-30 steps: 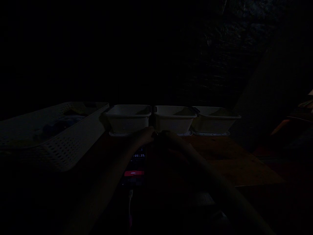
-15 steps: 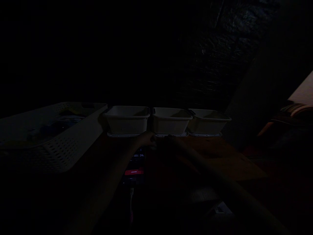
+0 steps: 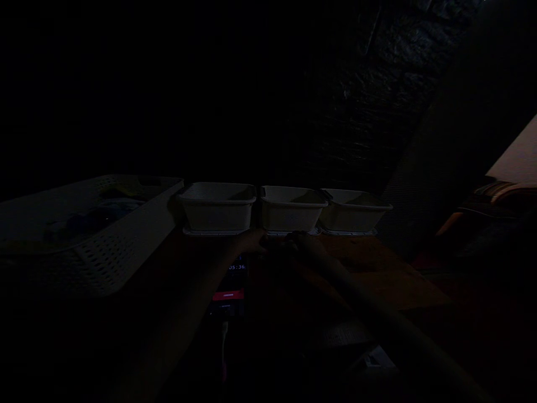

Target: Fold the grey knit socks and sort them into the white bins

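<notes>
The picture is very dark. My left hand [image 3: 253,240] reaches in front of the gap between two pale tubs, its fingers curled. My right hand [image 3: 302,242] is close to its right, before the middle tub [image 3: 292,214], with its fingers bent inward. Something dark seems to lie between the two hands, but its shape is lost in shadow. Below my left wrist a phone [image 3: 229,302] lies on the table, its lit screen showing digits and a red bar. My left forearm covers part of the phone.
A left tub [image 3: 218,215] and a right tub [image 3: 354,217] flank the middle one, all on pale bases. At far left stands a perforated white basket [image 3: 104,263] with dark items inside. A cable [image 3: 224,341] runs from the phone. The wooden table [image 3: 390,280] extends right.
My right hand has shifted slightly right and its fingers show a little more. My left hand stays nearly in place. The view has moved slightly.
</notes>
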A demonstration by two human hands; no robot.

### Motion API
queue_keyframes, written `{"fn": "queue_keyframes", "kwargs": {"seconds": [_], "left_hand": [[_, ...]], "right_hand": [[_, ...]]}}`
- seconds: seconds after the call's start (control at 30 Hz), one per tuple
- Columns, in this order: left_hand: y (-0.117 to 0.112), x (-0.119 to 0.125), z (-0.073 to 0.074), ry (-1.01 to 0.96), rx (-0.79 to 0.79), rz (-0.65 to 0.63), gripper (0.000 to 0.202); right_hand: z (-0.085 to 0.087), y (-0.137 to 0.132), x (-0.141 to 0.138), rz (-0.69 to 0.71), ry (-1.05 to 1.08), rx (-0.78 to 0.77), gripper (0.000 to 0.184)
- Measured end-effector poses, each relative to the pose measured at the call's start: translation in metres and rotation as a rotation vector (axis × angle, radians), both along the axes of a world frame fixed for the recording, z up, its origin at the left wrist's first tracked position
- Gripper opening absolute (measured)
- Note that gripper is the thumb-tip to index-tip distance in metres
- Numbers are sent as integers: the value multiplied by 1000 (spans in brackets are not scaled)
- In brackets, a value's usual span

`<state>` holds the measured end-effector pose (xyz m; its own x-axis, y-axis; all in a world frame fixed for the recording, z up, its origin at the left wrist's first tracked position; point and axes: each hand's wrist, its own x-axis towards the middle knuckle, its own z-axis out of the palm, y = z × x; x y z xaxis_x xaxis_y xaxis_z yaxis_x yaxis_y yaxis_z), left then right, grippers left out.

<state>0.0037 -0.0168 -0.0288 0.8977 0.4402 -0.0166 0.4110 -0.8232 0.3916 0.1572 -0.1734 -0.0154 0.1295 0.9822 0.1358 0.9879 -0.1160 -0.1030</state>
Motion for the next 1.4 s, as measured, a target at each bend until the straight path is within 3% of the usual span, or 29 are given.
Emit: {"fn": "queue_keyframes", "kwargs": {"seconds": [0.07,0.13,0.23,0.3,0.5,0.7,0.8,1.0,1.17,1.27,1.4], "left_hand": [[0,0,0,7,12,-6,35],[1,1,-1,7,9,-13,33],[3,1,-3,-11,-11,-31,29],[5,1,-5,-10,-22,-34,31],[8,0,-10,-18,-8,0,43],[11,2,-13,-15,-17,-13,44],[14,3,-16,-28,-9,-9,46],[16,5,-18,-29,0,-9,37],[14,4,-14,-33,-37,-84,30],[14,3,-14,-21,-22,-42,35],[17,3,-18,-12,-25,-25,45]], "right_hand": [[-14,12,-12,169,88,8,43],[-35,25,-22,308,46,-43,52],[-60,31,-28,236,-54,-45,71],[-67,26,-25,235,-92,-22,73],[-65,-4,-1,116,-182,9,67],[-64,-13,26,-4,-83,-151,72],[-58,-14,33,16,-80,-176,67],[-40,2,10,17,-171,-13,61],[-60,31,-17,218,-157,-3,60],[-73,35,-18,221,-142,19,66],[-72,21,-7,117,-145,22,69]]}}
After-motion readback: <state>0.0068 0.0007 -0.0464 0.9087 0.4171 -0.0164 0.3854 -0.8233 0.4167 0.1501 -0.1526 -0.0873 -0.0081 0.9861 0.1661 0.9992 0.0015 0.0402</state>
